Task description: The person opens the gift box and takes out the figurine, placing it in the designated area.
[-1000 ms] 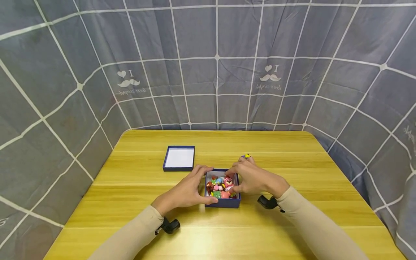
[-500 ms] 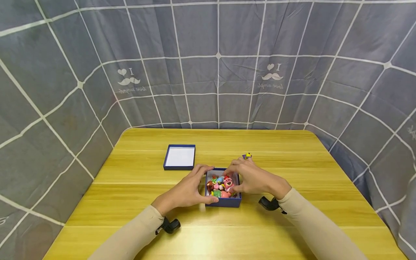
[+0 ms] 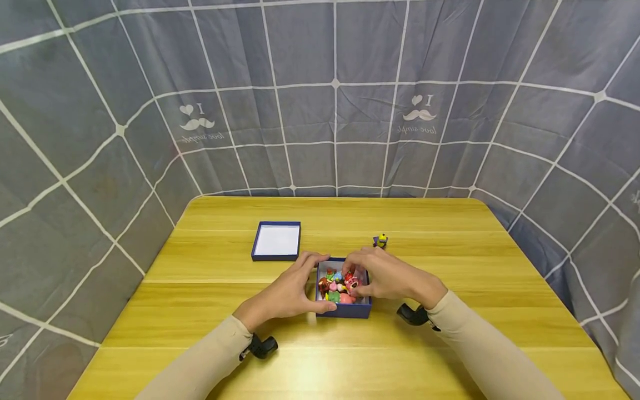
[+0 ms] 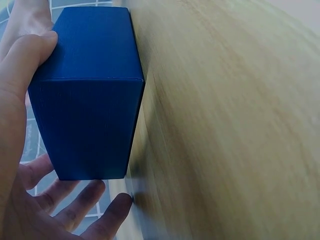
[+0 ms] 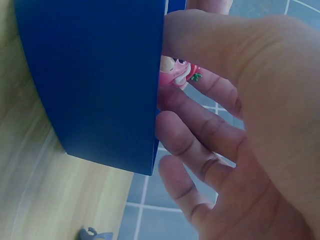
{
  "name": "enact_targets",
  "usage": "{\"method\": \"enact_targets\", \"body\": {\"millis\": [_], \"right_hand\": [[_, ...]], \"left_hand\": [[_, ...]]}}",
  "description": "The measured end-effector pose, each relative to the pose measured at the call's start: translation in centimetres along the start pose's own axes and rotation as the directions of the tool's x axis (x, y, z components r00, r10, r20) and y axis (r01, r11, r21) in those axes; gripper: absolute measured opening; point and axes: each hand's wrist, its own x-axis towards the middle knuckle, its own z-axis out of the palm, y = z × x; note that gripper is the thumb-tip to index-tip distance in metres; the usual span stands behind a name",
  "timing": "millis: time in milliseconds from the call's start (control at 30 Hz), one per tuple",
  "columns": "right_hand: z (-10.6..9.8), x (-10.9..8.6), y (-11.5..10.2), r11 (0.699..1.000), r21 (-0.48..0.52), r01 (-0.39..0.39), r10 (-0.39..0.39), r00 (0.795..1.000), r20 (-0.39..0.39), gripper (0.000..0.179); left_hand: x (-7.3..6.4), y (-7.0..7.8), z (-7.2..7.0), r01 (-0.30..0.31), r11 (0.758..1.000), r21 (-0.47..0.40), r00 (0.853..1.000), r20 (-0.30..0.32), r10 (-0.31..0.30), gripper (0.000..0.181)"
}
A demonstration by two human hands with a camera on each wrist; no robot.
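Note:
A blue box [image 3: 343, 311] with a white inside stands on the table, full of small colourful toy figures [image 3: 334, 297]. My left hand [image 3: 282, 291] holds the box from its left, thumb on the near edge and fingers at the far side. In the left wrist view the thumb presses the box's [image 4: 90, 125] corner. My right hand [image 3: 392, 272] reaches over the box's right edge and pinches a pink bear figure [image 3: 353, 283] between thumb and fingers. The right wrist view shows part of this bear [image 5: 176, 75] beyond the box wall; its remainder is hidden.
A blue lid [image 3: 276, 241] lies behind and left of the box, its white inside facing up. Beyond my right hand stands a small yellow and purple figure [image 3: 381, 240] on the wooden table [image 3: 225, 355]. A grey grid-patterned curtain [image 3: 310, 116] surrounds the table.
The pink bear has tilted and shifted slightly right under my right fingers. My right hand has moved a little, uncovering more of the yellow and purple figure. My left hand stays on the box.

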Motion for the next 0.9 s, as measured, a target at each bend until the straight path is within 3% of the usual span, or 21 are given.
{"method": "enact_targets", "body": {"millis": [667,900], "right_hand": [[-0.21,-0.15,0.04,0.994,0.106,0.01,-0.015,0.998,0.054,0.034],[-0.28,-0.27,0.07,0.99,0.139,-0.001,-0.004,0.999,0.037,0.032]], "left_hand": [[-0.09,0.33,0.02,0.018,1.0,-0.018,1.0,0.006,-0.018,0.113],[0.0,0.44,-0.15,0.015,1.0,-0.006,1.0,0.008,-0.015,0.113]]}}
